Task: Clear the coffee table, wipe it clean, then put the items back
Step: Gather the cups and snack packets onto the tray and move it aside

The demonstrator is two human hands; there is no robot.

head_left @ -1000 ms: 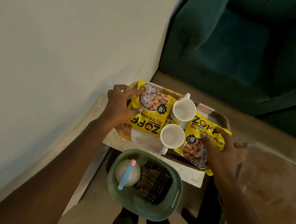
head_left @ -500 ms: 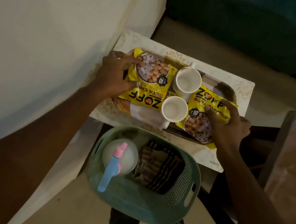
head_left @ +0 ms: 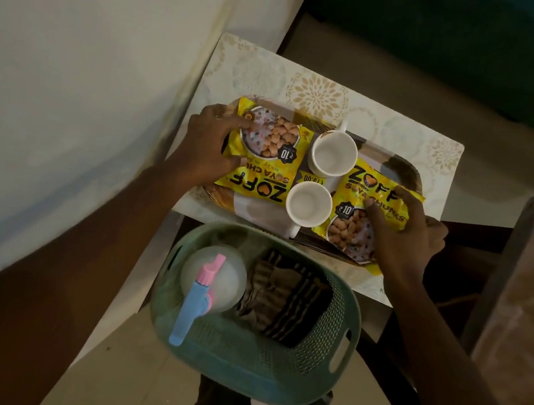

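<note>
A brown tray (head_left: 404, 167) lies on the small flower-patterned coffee table (head_left: 313, 93). On the tray are two yellow soya chunk packets, one on the left (head_left: 266, 162) and one on the right (head_left: 355, 194). Between them stand two empty white cups, the far one (head_left: 333, 153) and the near one (head_left: 308, 203). My left hand (head_left: 205, 144) grips the tray's left end with its thumb on the left packet. My right hand (head_left: 406, 233) grips the right end, thumb pressing the right packet.
A green plastic basket (head_left: 251, 366) sits just in front of the table, holding a spray bottle (head_left: 195, 299) and a striped cloth (head_left: 289, 299). A pale wall (head_left: 70, 69) is at the left, a dark green sofa (head_left: 456, 40) behind, and a brownish surface (head_left: 532, 294) at the right.
The view has tilted down and more patterned tabletop shows beyond the tray, which has come a little toward me. Both hands keep their hold on the tray ends.
</note>
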